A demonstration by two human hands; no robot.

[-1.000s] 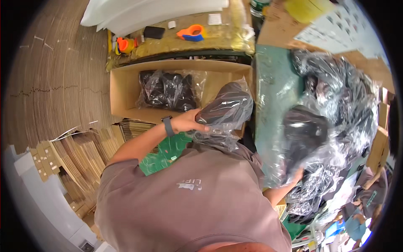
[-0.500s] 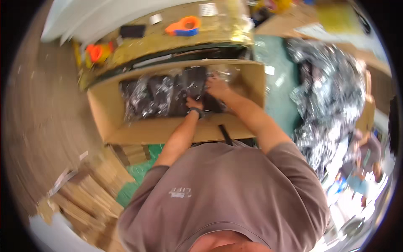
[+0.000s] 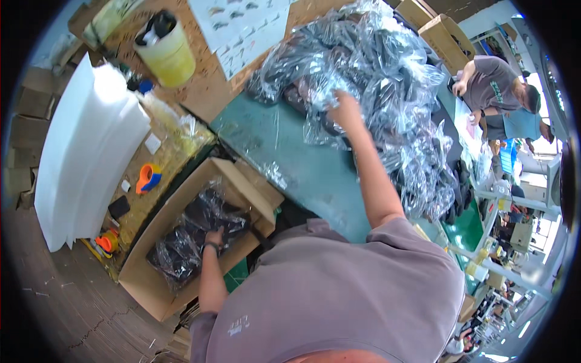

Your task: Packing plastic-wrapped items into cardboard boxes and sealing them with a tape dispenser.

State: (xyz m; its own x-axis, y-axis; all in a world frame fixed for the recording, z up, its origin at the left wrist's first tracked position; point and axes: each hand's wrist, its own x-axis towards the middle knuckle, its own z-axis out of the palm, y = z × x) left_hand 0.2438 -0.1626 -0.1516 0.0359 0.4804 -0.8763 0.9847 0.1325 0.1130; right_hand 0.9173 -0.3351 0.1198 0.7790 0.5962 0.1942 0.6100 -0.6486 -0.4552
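My left hand [image 3: 213,236] is down inside an open cardboard box [image 3: 146,255], resting on dark items in clear plastic bags [image 3: 178,247] with its fingers apart. The bagged items lie side by side along the box. Out to the right, my right hand [image 3: 346,112] touches a large heap of clear bags with dark contents [image 3: 387,78]. Its fingers look spread against the plastic at the heap's near left side; the fingertips partly blend into the shiny film. What the bagged items are I cannot make out.
The heap sits on a green-topped table [image 3: 302,175]. Left of the box, a ledge holds an orange and blue tape dispenser [image 3: 148,178], a dark flat object [image 3: 119,207] and white sheets [image 3: 85,163]. A yellowish tub [image 3: 168,57] stands behind. Co-workers [image 3: 496,85] are at far right.
My view and body have turned right. My right hand has left the box and reached over to the heap of bags. My left hand stays in the box.
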